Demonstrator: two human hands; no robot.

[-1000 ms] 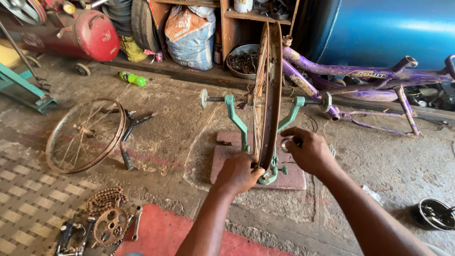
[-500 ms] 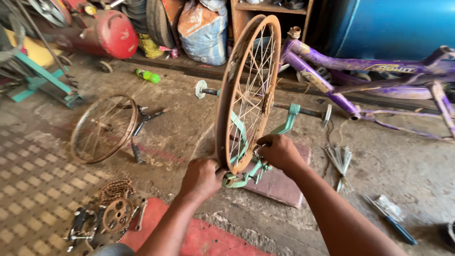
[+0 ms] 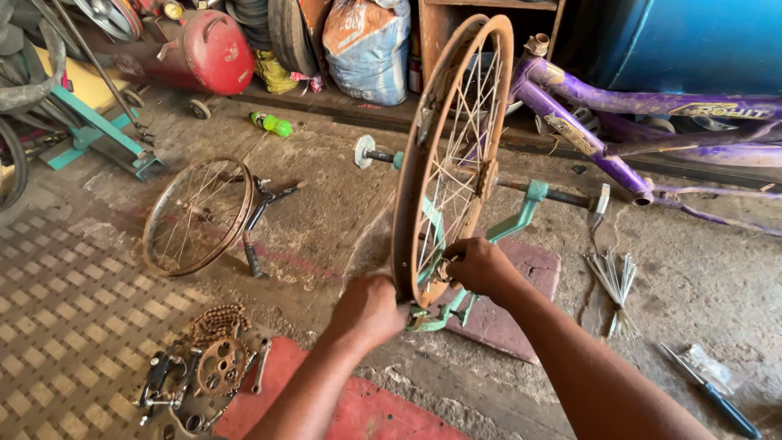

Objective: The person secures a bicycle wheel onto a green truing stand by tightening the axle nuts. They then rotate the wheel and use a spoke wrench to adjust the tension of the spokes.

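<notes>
Rusty wheel rim (image 3: 423,163) swung from edge-on to angled in green truing stand (image 3: 521,213). Left hand (image 3: 371,310) clamped on rim; right hand (image 3: 481,267) pinched at spokes. Truing underway.

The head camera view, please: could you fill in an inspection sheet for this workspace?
Surface: dusty concrete floor, patterned tiles at left, a red mat by the person.
Job's things: rusty spoked wheel upright in a green stand, which rests on a flat stone slab.
Clutter: second wheel lying flat, chain and sprocket, loose spokes, screwdriver, green bottle.
Grippers: left hand grips the rim's lower edge; right hand reaches among the spokes near the rim.
Cables: nothing seen.
Surroundings: purple bike frame, red tank, blue drum, sack, tyres.
</notes>
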